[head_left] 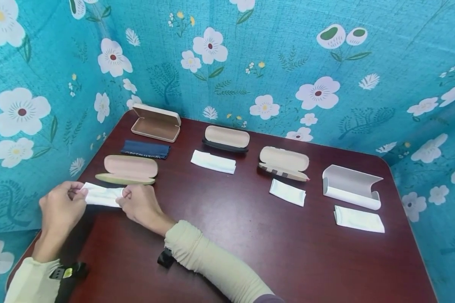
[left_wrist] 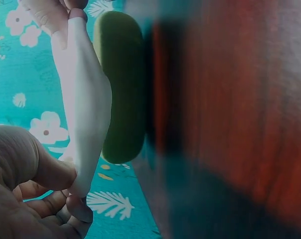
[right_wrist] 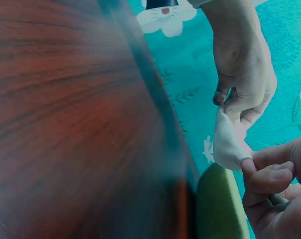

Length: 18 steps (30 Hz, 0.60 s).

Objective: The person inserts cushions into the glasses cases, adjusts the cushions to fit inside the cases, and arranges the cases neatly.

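A folded white cloth (head_left: 102,195) is stretched between both hands, just in front of an open green glasses case (head_left: 130,167) with a pink lining. My left hand (head_left: 62,206) pinches the cloth's left end between thumb and fingers. At the other end, my right hand (head_left: 142,206) pinches it the same way. The left wrist view shows the cloth (left_wrist: 85,104) held above the table, with the green case (left_wrist: 123,87) behind it. In the right wrist view the cloth (right_wrist: 227,142) sags a little between the two hands.
Behind the green case lie a folded navy cloth (head_left: 145,149) and an open brown-lined case (head_left: 157,126). Rightward stand a black case (head_left: 226,139), a checked case (head_left: 284,162) and a white case (head_left: 350,187), each with a folded white cloth (head_left: 213,161) before it. Flowered curtains (head_left: 250,63) border the table.
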Available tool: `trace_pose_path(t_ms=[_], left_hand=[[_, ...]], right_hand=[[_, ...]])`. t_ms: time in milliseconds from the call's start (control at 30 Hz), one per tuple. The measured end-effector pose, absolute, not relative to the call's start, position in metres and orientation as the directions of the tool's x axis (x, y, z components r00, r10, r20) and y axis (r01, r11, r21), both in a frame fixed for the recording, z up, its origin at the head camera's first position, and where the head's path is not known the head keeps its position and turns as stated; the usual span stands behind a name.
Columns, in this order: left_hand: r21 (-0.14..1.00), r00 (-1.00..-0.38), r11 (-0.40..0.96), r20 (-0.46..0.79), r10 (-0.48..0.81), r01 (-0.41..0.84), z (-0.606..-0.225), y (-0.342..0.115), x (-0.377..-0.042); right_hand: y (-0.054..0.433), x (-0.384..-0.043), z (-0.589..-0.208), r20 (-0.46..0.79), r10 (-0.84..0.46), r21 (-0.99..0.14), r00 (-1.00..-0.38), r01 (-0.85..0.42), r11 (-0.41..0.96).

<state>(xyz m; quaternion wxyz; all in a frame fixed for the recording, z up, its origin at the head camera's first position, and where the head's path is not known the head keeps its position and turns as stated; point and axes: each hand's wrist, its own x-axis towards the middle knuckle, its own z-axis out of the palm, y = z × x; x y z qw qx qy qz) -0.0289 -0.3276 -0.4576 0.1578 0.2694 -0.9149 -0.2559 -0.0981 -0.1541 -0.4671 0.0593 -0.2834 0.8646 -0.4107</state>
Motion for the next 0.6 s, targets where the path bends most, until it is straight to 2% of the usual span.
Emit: trace_pose_path(t_ms=[167, 400, 600], left_hand=[[0.559, -0.804, 0.722, 0.155, -0.575, -0.408, -0.451, -0.325, -0.033], [0.558, -0.806, 0.776, 0.293, -0.515, -0.293, -0.442, -0.325, -0.038], [0.558, -0.797, 0.797, 0.360, -0.484, -0.232, -0.436, -0.319, -0.047]], right_hand=[[-0.151, -0.102, -0.459, 0.126, -0.528, -0.789, -0.840, -0.408, 0.460], [-0.147, -0.103, -0.450, 0.177, -0.521, -0.774, -0.835, -0.445, 0.450], [-0.141, -0.110, -0.445, 0.187, -0.486, -0.781, -0.854, -0.429, 0.454]])
